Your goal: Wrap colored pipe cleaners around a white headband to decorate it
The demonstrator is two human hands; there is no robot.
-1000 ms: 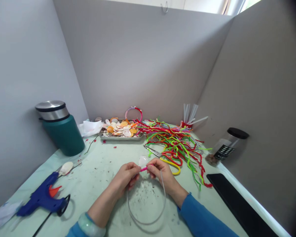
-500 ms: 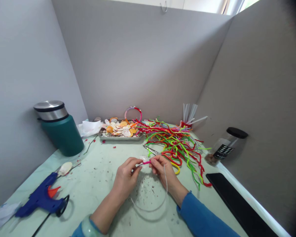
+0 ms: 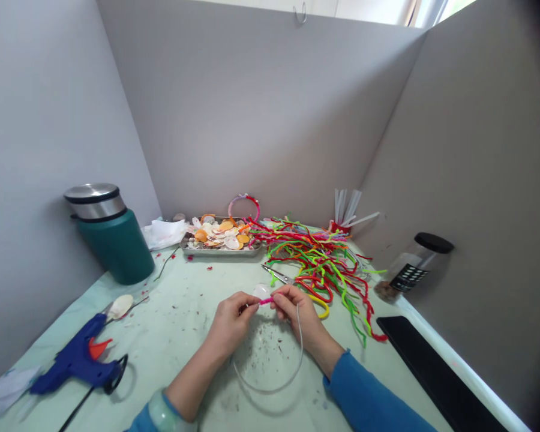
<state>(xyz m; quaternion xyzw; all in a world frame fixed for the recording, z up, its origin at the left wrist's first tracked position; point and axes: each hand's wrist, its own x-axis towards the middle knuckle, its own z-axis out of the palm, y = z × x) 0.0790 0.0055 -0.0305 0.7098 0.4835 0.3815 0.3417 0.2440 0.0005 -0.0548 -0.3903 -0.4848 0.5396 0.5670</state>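
My left hand [image 3: 231,319] and my right hand [image 3: 293,307] are closed close together over the pale green table [image 3: 171,336], pinching a short pink pipe cleaner [image 3: 265,300] between them. It sits on a thin grey wire hoop [image 3: 279,372] that curves down towards me below both hands. A small white shell [image 3: 261,291] shows just behind my fingertips. I cannot tell whether it is fixed to the hoop.
A blue glue gun [image 3: 78,360] lies front left, a teal flask [image 3: 112,237] behind it. A metal tray of shells [image 3: 220,237], scissors [image 3: 279,277] and a heap of coloured pipe cleaners [image 3: 324,261] lie beyond my hands. A tipped jar [image 3: 409,267] and black slab [image 3: 436,375] lie right.
Both hands lifted slightly away from me with the hoop, then settled back a little. The pinch on the pink pipe cleaner stays the same.
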